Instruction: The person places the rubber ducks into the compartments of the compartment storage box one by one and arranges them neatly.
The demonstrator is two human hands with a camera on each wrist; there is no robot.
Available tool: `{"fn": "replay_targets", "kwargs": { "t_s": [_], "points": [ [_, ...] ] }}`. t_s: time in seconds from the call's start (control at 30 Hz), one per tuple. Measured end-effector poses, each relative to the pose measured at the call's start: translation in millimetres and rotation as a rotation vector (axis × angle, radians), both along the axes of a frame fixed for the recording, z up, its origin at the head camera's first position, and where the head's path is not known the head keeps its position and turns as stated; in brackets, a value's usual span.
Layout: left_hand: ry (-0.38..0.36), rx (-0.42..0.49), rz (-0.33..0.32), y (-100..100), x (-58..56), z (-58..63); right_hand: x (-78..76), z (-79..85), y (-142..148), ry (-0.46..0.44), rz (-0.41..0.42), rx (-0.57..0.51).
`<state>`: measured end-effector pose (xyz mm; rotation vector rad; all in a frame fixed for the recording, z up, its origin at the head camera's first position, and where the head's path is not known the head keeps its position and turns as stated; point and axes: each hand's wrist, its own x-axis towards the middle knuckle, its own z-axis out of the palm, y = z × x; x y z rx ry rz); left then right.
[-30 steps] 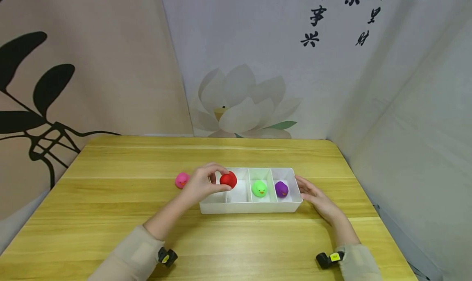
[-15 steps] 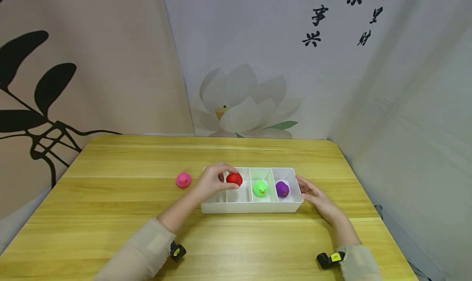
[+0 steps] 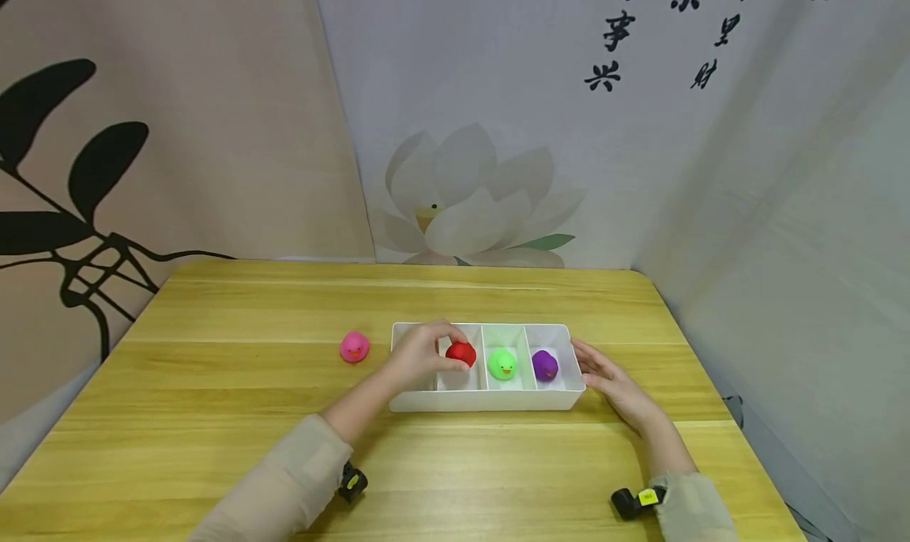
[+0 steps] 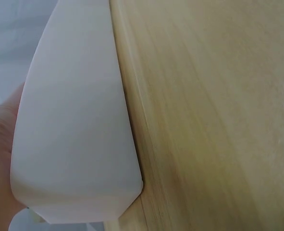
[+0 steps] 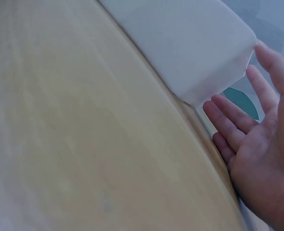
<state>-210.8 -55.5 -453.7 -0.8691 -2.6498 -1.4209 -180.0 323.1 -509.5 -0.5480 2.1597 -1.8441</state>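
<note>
My left hand (image 3: 421, 354) pinches a red toy duck (image 3: 460, 355) between thumb and fingers, low over the second compartment from the left of a white divided box (image 3: 483, 400). Whether the duck touches the box floor cannot be told. A green toy duck (image 3: 502, 363) sits in the third compartment, a purple one in the rightmost. At the box's right end rests my right hand (image 3: 617, 384); in the right wrist view its fingers (image 5: 230, 115) are spread beside the box corner. The left wrist view shows mainly the box's outer wall (image 4: 74, 110), hiding the left fingertips.
A pink toy duck (image 3: 354, 347) stands on the wooden table (image 3: 235, 384), left of the box. Behind the table hangs a pale printed curtain (image 3: 483, 68). Small black cameras (image 3: 352, 481) are strapped at both sleeves.
My left hand has carried the red duck rightward, then lowered it into the second compartment from the left. My right hand has stayed at the box's right end.
</note>
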Motion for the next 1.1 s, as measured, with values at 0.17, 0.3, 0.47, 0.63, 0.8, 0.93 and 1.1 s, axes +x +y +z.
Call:
{"fn": "replay_targets", "kwargs": {
  "t_s": [0.17,0.3,0.47,0.63,0.8,0.93,1.1],
  "points": [
    [-0.019,-0.047,0.021,1.8,0.3,-0.6,0.5,-0.3,-0.1,0.000,-0.003,0.002],
    [-0.041,-0.091,0.038,2.6,-0.4,-1.2,0.4,-0.5,-0.4,0.000,0.002,-0.005],
    [-0.048,-0.136,0.042,3.3,-3.7,-2.7,-0.3,-2.0,-0.1,0.007,0.007,-0.014],
    [-0.076,-0.130,0.061,6.0,-5.8,-4.6,-0.7,-3.1,0.2,0.011,0.010,-0.017],
    [-0.130,-0.111,0.082,9.3,-6.9,-6.3,-0.7,-3.0,0.7,0.005,0.008,-0.017],
    [-0.163,-0.105,0.090,10.6,-7.7,-7.1,-0.6,-2.7,1.1,0.002,0.010,-0.013],
    [-0.153,-0.118,0.095,11.9,-7.6,-7.2,-0.3,-2.6,0.3,-0.006,0.005,-0.015]
  ]
}}
